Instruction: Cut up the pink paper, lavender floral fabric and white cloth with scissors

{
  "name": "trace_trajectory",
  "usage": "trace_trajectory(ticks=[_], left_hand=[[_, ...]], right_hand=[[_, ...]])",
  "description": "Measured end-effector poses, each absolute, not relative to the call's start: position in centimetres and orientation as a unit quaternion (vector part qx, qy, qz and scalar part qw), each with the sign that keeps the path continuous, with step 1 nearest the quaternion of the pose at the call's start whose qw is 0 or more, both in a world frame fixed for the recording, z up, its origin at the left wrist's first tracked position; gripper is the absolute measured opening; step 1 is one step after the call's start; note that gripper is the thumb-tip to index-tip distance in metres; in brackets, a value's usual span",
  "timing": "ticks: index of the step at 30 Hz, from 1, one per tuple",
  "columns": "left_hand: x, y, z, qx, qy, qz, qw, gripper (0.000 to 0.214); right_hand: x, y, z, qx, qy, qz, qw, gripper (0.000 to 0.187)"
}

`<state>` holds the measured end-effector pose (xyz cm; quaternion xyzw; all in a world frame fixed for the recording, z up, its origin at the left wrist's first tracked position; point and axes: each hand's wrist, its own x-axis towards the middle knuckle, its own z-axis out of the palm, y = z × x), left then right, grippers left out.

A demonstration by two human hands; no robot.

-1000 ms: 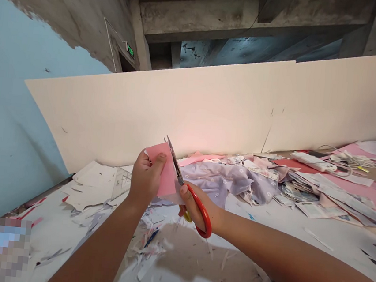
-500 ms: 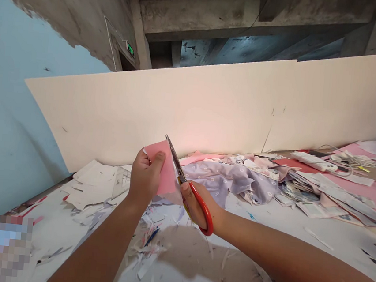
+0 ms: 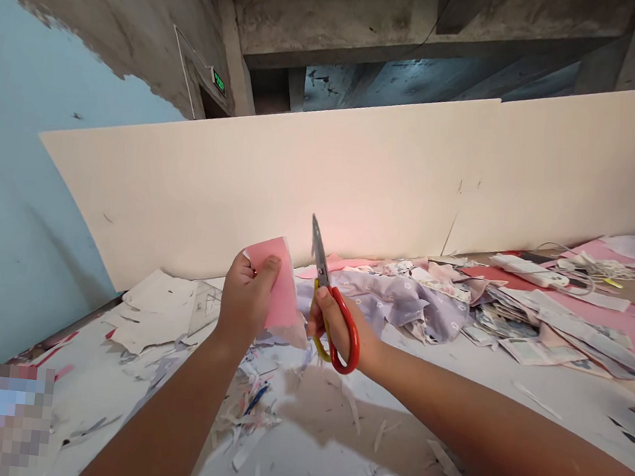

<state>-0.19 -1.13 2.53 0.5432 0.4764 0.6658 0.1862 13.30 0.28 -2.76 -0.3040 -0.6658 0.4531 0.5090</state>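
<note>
My left hand pinches a small pink sheet of paper and holds it upright above the table, thumb on its front face. My right hand grips red-handled scissors just right of the paper, fingers through the loops. The blades point up and are closed, clear of the paper's right edge. Both forearms reach in from the bottom of the view.
Paper scraps litter the white table under my hands. A lilac flowered cloth and printed paper piles lie to the right, with a white power strip. A tall beige board stands behind the table.
The scissors came off the pink paper and swung to the right, the blades turning upright. My left hand keeps the paper in the same place.
</note>
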Motion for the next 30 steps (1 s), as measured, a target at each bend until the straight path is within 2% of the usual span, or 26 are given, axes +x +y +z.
trace_trajectory(ticks=[5,10,24,30], left_hand=[[0.3,-0.8,1.9,0.599,0.472,0.589,0.267,0.029],[1.3,-0.9,1.3,0.65,0.449,0.527,0.312,0.035],[0.4,-0.3,1.1,0.665,0.43,0.474,0.386,0.036],[0.3,-0.2,1.1,0.661,0.448,0.492,0.347,0.025]], right_hand=[[14.0,1.1,-1.2,-0.28,-0.615,0.49,0.551,0.04],[14.8,1.1,0.3,-0.296,-0.589,0.446,0.605,0.035],[15.1,1.3,0.5,-0.345,-0.593,0.418,0.595,0.025],[15.5,0.7,1.1,-0.386,-0.659,0.34,0.549,0.019]])
